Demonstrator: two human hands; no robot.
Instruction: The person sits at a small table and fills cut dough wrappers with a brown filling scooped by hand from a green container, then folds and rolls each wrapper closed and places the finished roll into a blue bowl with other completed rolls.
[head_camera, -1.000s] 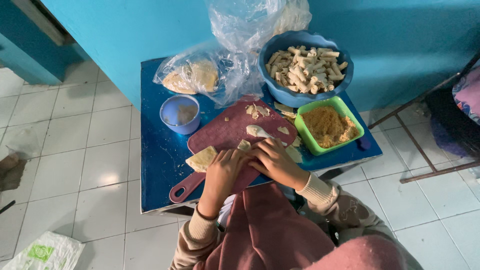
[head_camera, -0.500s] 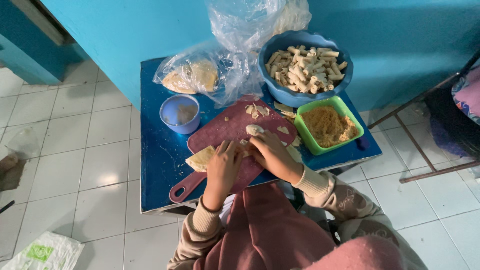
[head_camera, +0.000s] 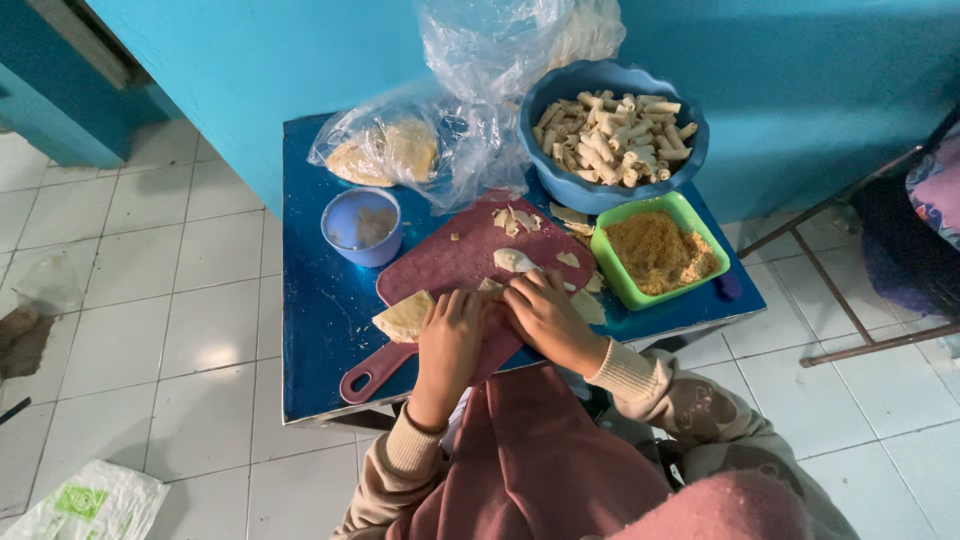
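Note:
A maroon cutting board (head_camera: 450, 262) with a handle lies on a small blue table (head_camera: 320, 310). My left hand (head_camera: 452, 335) presses on a pale thin wrapper (head_camera: 404, 316) at the board's near edge. My right hand (head_camera: 543, 312) lies beside it, fingers curled over the same wrapper; what is under the fingers is hidden. A small lump of pale filling (head_camera: 512, 259) and scraps of wrapper lie on the board just beyond my hands.
A blue bowl (head_camera: 560, 185) of finished pale rolls, a green tub (head_camera: 612, 272) of orange crumbs, a small blue cup (head_camera: 362, 226) and clear plastic bags (head_camera: 400, 150) with wrappers crowd the table's far side. White tiled floor surrounds it; a metal frame (head_camera: 850, 290) stands right.
Both hands have stayed on the wrapper at the board's near edge, shifting slightly closer together as they work it. Nothing else has moved.

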